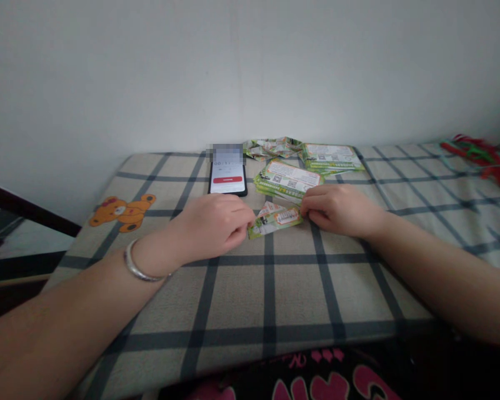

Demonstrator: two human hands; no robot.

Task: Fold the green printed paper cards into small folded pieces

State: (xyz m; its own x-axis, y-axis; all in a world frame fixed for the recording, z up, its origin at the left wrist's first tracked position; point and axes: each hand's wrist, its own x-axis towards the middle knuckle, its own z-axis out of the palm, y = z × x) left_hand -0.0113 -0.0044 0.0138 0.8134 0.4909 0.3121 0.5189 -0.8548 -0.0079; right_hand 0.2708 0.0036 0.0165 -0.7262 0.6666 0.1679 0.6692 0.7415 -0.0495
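Observation:
A folded paper leaflet (277, 221), green, white and orange, is held just above or on the checked tablecloth (237, 294). My left hand (214, 228), with a silver bangle at its wrist, pinches the leaflet's left end. At the opposite end my right hand (337, 210) has its fingers closed on the right corner. Part of the paper stands up as a pointed flap near the middle. Right behind it lies a fanned stack of printed leaflets (289, 179), close to my right fingertips.
A phone (228, 175) showing a timer lies by the wall (170, 72). Beside it are a heap of folded leaflets (273, 148) and another leaflet stack (332, 156). A bear cutout (123, 213) sits at left, a red and green bundle (481, 161) at far right.

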